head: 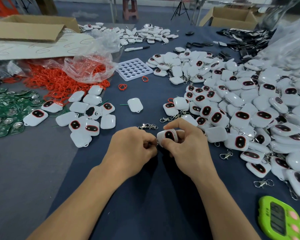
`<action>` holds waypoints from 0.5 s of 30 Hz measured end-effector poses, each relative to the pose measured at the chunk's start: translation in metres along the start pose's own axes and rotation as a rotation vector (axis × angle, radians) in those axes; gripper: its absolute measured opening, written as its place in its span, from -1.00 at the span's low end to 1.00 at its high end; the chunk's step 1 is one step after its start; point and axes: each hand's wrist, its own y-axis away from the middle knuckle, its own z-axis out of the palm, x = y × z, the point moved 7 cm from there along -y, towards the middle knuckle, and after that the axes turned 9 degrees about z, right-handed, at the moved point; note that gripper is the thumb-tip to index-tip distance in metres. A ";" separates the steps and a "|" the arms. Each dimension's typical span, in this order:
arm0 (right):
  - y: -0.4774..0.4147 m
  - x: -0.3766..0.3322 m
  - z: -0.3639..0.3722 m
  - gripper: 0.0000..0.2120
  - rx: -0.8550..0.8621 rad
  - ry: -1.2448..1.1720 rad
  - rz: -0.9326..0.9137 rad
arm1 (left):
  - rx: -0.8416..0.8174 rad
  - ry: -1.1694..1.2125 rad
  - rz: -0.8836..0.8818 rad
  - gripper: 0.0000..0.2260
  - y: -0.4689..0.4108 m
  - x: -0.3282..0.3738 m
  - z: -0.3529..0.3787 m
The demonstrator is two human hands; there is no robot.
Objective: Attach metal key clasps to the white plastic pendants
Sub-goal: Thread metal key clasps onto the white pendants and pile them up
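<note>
With right hand [185, 144] grips pendant [168, 135] at lower centre, loop end turned left toward left hand [133, 148], which is pinching what looks like a clasp ring [157, 144], ready for threading.

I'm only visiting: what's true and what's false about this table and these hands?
1. The right hand holds a white plastic pendant with a dark oval window. True.
2. The left hand lies flat and open. False: its fingers curl, pinching a small metal piece at the pendant's end.
3. The bright green timer lies at the far left. False: it lies at the near right.
4. A loose metal key clasp lies on the dark blue cloth just beyond the hands. True.
</note>
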 end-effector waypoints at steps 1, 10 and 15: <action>0.000 -0.001 0.001 -0.73 -0.006 0.017 -0.012 | -0.001 0.002 0.002 -0.96 0.000 0.000 0.000; -0.002 0.002 0.001 -0.74 -0.013 -0.016 -0.004 | -0.026 0.048 0.005 -0.88 -0.001 0.000 0.000; -0.005 0.000 -0.001 -0.75 -0.017 0.031 -0.018 | -0.032 0.048 -0.010 -0.90 0.000 -0.002 0.000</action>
